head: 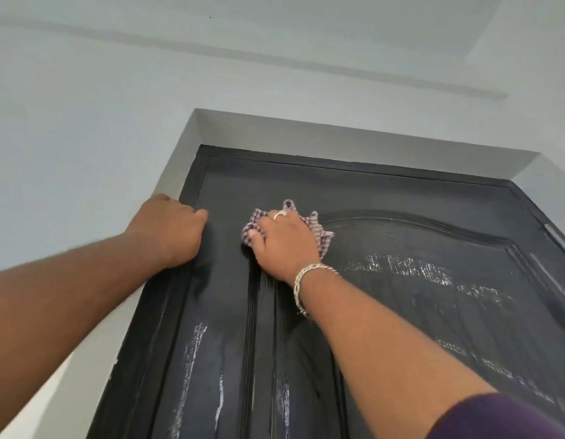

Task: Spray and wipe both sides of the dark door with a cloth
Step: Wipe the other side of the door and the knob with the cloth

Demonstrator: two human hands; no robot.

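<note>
Dark door (385, 312): fills the lower right of the head view, seen from below, closed in its dark frame under a white wall recess; a raised arched panel curves across its upper half.
Checked cloth (319, 231): bunched flat against the door near its top, left of the arch, with corners sticking out above and to the right of the hand.
Right hand (282, 245): spread over the cloth with fingers curled into it, gripping it and pressing it to the wood; it wears a ring and a chain bracelet at the wrist.
Left hand (170, 229): knuckles bent, resting on the door's upper left edge where it meets the frame; the fingertips are hidden, so I cannot tell whether they grip the edge or hold nothing.
Spray foam (427, 274): white streaks lie unwiped across the arched panel to the right of the cloth, and more runs down the lower left grooves.
Risk, drips: the lower streaks look to be running; if the top takes long, they could dry into marks.
Risk, grooves: a bunched cloth is likely to skip over the moulded channels and leave residue in them.
Risk, reach: both arms are stretched high, so pressure may fade near the top rail and the cloth could slip out.
Risk, fingers: should the door swing, the left hand at the frame edge might get pinched.
Progress: this face is only partly wiped; the other side is not in view.
</note>
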